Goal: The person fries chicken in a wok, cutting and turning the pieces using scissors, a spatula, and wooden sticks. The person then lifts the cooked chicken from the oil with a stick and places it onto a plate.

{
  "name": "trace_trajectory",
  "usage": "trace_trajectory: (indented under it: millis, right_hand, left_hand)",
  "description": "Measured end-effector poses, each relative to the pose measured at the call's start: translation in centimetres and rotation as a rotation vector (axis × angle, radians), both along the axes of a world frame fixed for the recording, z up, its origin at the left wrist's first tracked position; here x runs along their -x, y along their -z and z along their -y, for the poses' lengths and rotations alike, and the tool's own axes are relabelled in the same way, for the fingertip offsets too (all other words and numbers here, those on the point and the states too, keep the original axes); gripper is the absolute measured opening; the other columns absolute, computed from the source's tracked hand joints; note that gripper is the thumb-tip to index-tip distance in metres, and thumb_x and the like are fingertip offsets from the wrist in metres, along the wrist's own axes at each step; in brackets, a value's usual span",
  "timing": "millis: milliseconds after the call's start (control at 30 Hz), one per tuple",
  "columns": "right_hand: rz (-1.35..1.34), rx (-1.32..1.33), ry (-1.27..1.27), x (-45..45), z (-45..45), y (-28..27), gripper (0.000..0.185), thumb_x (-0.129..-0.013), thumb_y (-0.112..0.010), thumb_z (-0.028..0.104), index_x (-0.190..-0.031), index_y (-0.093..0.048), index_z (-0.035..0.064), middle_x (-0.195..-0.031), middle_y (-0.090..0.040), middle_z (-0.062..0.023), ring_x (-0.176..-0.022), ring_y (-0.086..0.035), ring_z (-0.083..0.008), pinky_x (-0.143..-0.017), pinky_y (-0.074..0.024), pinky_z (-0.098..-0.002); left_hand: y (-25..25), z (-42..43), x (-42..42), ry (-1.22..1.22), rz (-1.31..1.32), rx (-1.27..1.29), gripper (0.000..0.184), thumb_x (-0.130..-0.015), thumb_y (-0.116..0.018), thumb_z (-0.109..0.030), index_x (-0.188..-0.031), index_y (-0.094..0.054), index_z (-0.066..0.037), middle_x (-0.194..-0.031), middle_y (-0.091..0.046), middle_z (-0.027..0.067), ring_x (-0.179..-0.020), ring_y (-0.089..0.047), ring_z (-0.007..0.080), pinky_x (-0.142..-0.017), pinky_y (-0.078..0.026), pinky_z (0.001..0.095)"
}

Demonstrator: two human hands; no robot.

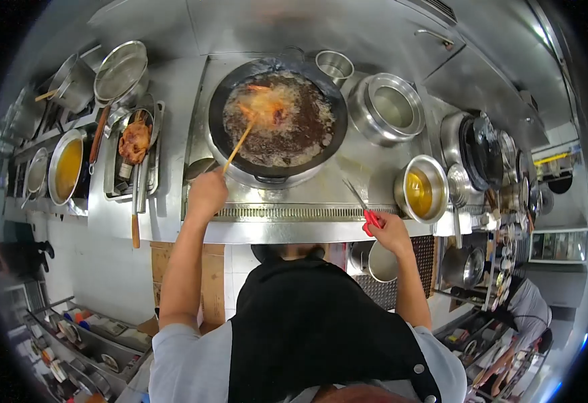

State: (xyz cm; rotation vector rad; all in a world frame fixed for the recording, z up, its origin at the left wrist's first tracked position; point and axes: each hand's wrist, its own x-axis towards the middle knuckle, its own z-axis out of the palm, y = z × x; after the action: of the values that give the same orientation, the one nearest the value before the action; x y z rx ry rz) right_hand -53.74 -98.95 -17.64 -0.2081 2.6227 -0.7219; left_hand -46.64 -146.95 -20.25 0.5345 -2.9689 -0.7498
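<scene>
My left hand (pixel 206 196) is closed around long wooden chopsticks (pixel 239 146); whether there is one stick or a pair I cannot tell. Their far end reaches into a large black wok (pixel 336 127) of dark, bubbling oil. At the tip, an orange-brown piece of food (pixel 267 109) lies in the foam, blurred by steam, so its kind is unclear. Red-handled scissors (pixel 372 220) are in my right hand (pixel 392 233), blades pointing up and left over the steel counter. The scissors are apart from the wok.
Right of the wok stand a steel pot (pixel 368 111) and a bowl of yellow liquid (pixel 420 191). To the left, a tray (pixel 114 181) holds a browned whole bird (pixel 134 142) and ladles. A strainer (pixel 120 70) sits behind. Another person (pixel 530 312) is at far right.
</scene>
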Motion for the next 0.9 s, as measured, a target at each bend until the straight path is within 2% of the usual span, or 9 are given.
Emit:
trace_trajectory:
  millis: [233,367,533,567,733,800,833,900]
  right_hand:
    - [-0.022,0.182,0.118,-4.1,-4.5,2.5,0.047,-0.082,-0.076,0.027,-0.124,-0.073,0.0072,-0.096,-0.076,-0.0200,-0.089,-0.075,-0.0326,-0.081,-0.0575,-0.0409]
    - [-0.069,0.233,0.149,-7.0,-8.9,1.7,0.046,-0.082,-0.076,0.026,-0.123,-0.073,0.0053,-0.097,-0.076,-0.0204,-0.089,-0.075,-0.0318,-0.080,-0.0575,-0.0403]
    - [-0.167,0.370,0.284,-13.9,-20.1,4.8,0.048,-0.083,-0.077,0.022,-0.125,-0.071,-0.0011,-0.097,-0.076,-0.0222,-0.088,-0.075,-0.0293,-0.081,-0.0577,-0.0379]
    - [-0.167,0.362,0.310,-15.8,-22.3,4.1,0.047,-0.083,-0.076,0.019,-0.125,-0.070,-0.0023,-0.099,-0.076,-0.0226,-0.089,-0.076,-0.0275,-0.081,-0.0577,-0.0368]
    - [-0.198,0.356,0.397,-25.3,-33.7,6.5,0.045,-0.083,-0.075,0.018,-0.123,-0.071,-0.0028,-0.094,-0.076,-0.0211,-0.084,-0.075,-0.0255,-0.077,-0.0574,-0.0362]
    - [-0.092,0.409,0.499,-28.3,-37.6,9.0,0.043,-0.082,-0.073,0.018,-0.120,-0.073,-0.0018,-0.090,-0.076,-0.0192,-0.082,-0.075,-0.0254,-0.075,-0.0568,-0.0361]
    - [-0.116,0.261,0.499,-30.0,-37.7,5.4,0.041,-0.082,-0.072,0.018,-0.119,-0.074,-0.0004,-0.088,-0.076,-0.0177,-0.081,-0.074,-0.0243,-0.075,-0.0562,-0.0361]
    - [-0.080,0.249,0.530,-32.6,-40.2,5.5,0.040,-0.082,-0.071,0.018,-0.118,-0.074,0.0000,-0.087,-0.076,-0.0173,-0.080,-0.074,-0.0241,-0.074,-0.0558,-0.0362]
  left_hand:
    - [-2.0,-2.1,-2.1,0.128,-0.070,-0.079,0.031,-0.095,-0.059,-0.014,-0.122,-0.071,-0.004,-0.103,-0.070,0.0286,-0.099,-0.066,0.0482,-0.089,-0.051,0.0553]
    - [-4.0,-5.6,-3.0,0.137,-0.003,-0.036,0.031,-0.095,-0.060,-0.014,-0.122,-0.071,-0.005,-0.103,-0.070,0.0288,-0.099,-0.066,0.0485,-0.089,-0.051,0.0546]
    - [-2.1,-10.1,-3.7,0.151,-0.024,0.051,0.025,-0.093,-0.060,-0.015,-0.111,-0.074,-0.003,-0.096,-0.070,0.0289,-0.096,-0.067,0.0476,-0.087,-0.052,0.0535]
    - [-1.0,-10.3,-3.3,0.136,-0.025,0.095,0.024,-0.091,-0.061,-0.016,-0.106,-0.075,-0.003,-0.094,-0.070,0.0287,-0.095,-0.068,0.0474,-0.085,-0.053,0.0534]
    - [-0.5,-15.1,-4.0,0.088,-0.078,0.176,0.026,-0.090,-0.059,-0.018,-0.103,-0.076,-0.002,-0.096,-0.071,0.0288,-0.095,-0.068,0.0477,-0.087,-0.053,0.0548]
    - [-0.3,-16.2,-3.9,0.102,-0.090,0.224,0.027,-0.090,-0.059,-0.019,-0.102,-0.076,-0.002,-0.097,-0.071,0.0289,-0.096,-0.068,0.0477,-0.088,-0.053,0.0551]
    - [-0.2,-16.2,-4.1,0.085,-0.084,0.226,0.027,-0.089,-0.059,-0.019,-0.103,-0.076,-0.002,-0.098,-0.071,0.0289,-0.097,-0.068,0.0474,-0.089,-0.053,0.0546]
    - [-0.4,-16.8,-4.4,0.014,-0.073,0.211,0.029,-0.087,-0.061,-0.020,-0.103,-0.078,-0.003,-0.100,-0.071,0.0288,-0.099,-0.069,0.0465,-0.091,-0.054,0.0532]
